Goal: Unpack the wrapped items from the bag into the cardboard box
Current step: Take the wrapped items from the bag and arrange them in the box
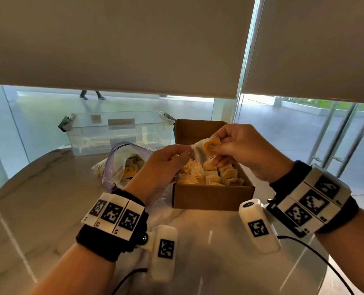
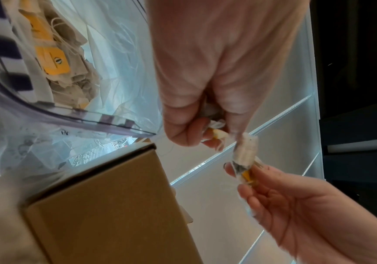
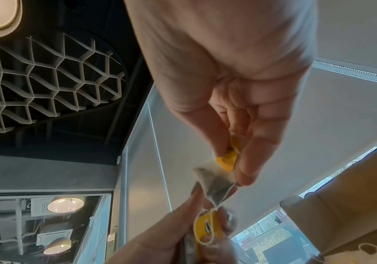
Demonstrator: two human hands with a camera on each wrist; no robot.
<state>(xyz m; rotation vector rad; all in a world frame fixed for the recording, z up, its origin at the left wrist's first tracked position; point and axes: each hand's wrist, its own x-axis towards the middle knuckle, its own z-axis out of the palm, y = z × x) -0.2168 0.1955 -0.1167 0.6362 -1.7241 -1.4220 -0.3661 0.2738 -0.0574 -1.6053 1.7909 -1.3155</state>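
Observation:
Both hands hover over the open cardboard box [image 1: 213, 196], which holds several tea bags with yellow tags. My right hand [image 1: 216, 148] pinches a white tea bag [image 1: 205, 150] with its yellow tag. In the right wrist view, a thin string runs from that tea bag [image 3: 214, 180] to a second yellow tag [image 3: 207, 228], which my left hand [image 3: 183, 232] pinches. My left hand [image 1: 184, 155] sits just left of the right, fingers curled. The clear zip bag [image 1: 117, 165] lies open left of the box with more tea bags inside.
A clear plastic bin [image 1: 117, 133] stands behind the bag at the table's far edge. The pale marble table [image 1: 49, 209] curves away on the left. Windows with lowered blinds lie beyond. Black cables trail from both wrist cameras near the front edge.

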